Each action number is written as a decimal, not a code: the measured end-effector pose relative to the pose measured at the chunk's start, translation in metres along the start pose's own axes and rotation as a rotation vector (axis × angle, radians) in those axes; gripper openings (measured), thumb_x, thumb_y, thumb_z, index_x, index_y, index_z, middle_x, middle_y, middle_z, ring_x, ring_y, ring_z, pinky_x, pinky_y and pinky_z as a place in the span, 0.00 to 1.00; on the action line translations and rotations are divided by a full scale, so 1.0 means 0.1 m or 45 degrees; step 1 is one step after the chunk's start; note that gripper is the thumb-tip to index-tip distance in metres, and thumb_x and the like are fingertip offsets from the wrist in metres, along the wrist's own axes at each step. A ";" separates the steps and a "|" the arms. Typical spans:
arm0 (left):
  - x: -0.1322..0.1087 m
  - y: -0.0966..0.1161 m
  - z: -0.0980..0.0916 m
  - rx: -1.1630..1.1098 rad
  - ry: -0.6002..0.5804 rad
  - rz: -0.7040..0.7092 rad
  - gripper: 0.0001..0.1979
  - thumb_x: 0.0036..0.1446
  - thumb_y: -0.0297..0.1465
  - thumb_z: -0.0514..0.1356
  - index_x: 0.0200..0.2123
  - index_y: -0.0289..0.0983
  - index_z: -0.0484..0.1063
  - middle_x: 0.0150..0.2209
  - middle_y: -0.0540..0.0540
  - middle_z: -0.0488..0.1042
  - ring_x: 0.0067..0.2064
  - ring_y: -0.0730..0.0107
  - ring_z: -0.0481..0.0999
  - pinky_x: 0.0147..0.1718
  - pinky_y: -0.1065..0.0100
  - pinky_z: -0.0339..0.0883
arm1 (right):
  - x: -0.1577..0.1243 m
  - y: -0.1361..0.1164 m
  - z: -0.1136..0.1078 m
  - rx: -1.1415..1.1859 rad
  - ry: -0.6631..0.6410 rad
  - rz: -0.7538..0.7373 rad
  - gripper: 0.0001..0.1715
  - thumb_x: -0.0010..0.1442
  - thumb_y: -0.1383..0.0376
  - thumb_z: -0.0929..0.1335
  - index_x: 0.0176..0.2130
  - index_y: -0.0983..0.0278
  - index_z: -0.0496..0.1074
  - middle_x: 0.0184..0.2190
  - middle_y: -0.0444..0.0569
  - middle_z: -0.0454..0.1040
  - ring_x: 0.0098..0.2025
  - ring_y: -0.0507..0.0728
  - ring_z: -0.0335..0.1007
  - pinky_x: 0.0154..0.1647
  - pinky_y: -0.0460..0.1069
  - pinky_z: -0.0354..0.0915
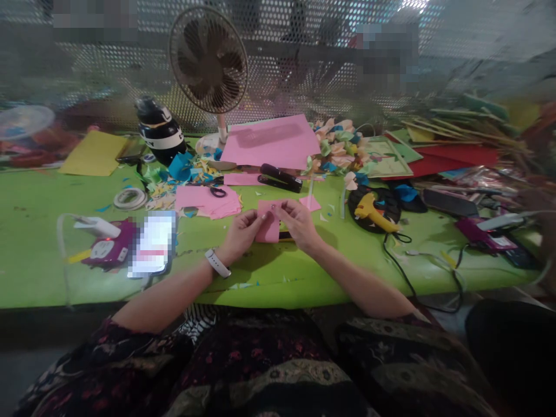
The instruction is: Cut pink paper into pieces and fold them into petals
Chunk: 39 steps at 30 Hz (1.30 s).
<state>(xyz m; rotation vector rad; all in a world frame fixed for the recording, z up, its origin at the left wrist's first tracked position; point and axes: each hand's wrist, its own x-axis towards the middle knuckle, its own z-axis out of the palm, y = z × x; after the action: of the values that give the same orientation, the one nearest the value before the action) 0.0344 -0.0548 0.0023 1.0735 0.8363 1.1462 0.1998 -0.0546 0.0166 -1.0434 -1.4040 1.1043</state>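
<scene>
Between my two hands is a small pink paper piece (268,230), held upright over the green table. My left hand (242,233) pinches its left edge; a white watch band circles that wrist. My right hand (299,225) grips the paper near its upper right, where a tiny shiny spot shows. A dark and yellow object (285,236), perhaps a cutter, lies partly hidden behind the paper. Just beyond my hands rest a black stapler (280,178) and pink paper sheets (208,201) with scissors (218,191) on them. A small pink scrap (310,202) lies beside my right hand.
A yellow glue gun (373,213) sits on a black round pad to the right, its cord trailing forward. On the left are a lit phone (153,243), a tape roll (130,198) and a black bottle (161,133). A fan (209,61) stands behind large pink paper (271,142).
</scene>
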 end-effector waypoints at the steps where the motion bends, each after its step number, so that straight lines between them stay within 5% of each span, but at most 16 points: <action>1: 0.00 0.00 0.00 0.004 0.002 0.001 0.20 0.48 0.46 0.76 0.36 0.37 0.82 0.35 0.47 0.82 0.36 0.70 0.76 0.39 0.69 0.71 | 0.00 0.01 0.01 -0.010 -0.001 0.009 0.29 0.55 0.37 0.74 0.35 0.59 0.78 0.34 0.47 0.80 0.38 0.57 0.75 0.41 0.54 0.75; 8: 0.00 0.00 0.01 0.030 0.013 0.013 0.16 0.50 0.43 0.75 0.29 0.38 0.79 0.32 0.48 0.80 0.34 0.70 0.75 0.37 0.69 0.70 | 0.00 0.05 0.00 -0.029 0.010 0.006 0.27 0.56 0.39 0.74 0.34 0.59 0.78 0.31 0.46 0.77 0.35 0.55 0.72 0.36 0.52 0.71; 18: 0.01 -0.03 -0.01 0.018 0.000 0.049 0.20 0.48 0.49 0.75 0.35 0.39 0.83 0.36 0.46 0.83 0.36 0.69 0.77 0.39 0.67 0.72 | 0.01 0.04 0.02 -0.018 0.027 0.009 0.29 0.54 0.37 0.74 0.33 0.59 0.77 0.32 0.46 0.79 0.35 0.56 0.73 0.37 0.53 0.72; 25: -0.01 -0.04 -0.04 0.113 -0.242 -0.125 0.19 0.46 0.45 0.77 0.34 0.36 0.83 0.35 0.43 0.84 0.34 0.68 0.79 0.38 0.63 0.74 | 0.00 0.04 0.00 -0.073 0.116 -0.051 0.28 0.56 0.38 0.74 0.34 0.59 0.77 0.31 0.47 0.78 0.34 0.57 0.72 0.34 0.53 0.71; 34: 0.00 -0.03 -0.07 0.129 -0.370 -0.322 0.21 0.46 0.44 0.78 0.35 0.33 0.82 0.36 0.41 0.85 0.36 0.66 0.84 0.45 0.61 0.78 | 0.05 0.03 -0.07 -0.056 0.258 -0.178 0.25 0.59 0.40 0.73 0.35 0.59 0.75 0.31 0.46 0.76 0.34 0.55 0.70 0.34 0.50 0.68; 39: 0.02 0.01 -0.08 0.144 -0.436 -0.383 0.21 0.45 0.44 0.78 0.34 0.33 0.82 0.31 0.42 0.84 0.31 0.69 0.83 0.40 0.63 0.80 | 0.05 -0.01 -0.06 -0.065 0.270 -0.193 0.27 0.58 0.39 0.73 0.32 0.58 0.72 0.29 0.44 0.72 0.32 0.54 0.67 0.32 0.50 0.66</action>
<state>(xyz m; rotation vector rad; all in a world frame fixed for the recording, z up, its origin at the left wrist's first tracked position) 0.0270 -0.0511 0.0008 1.1519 0.7641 0.6471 0.2055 -0.0492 0.0189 -1.0403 -1.3223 0.8268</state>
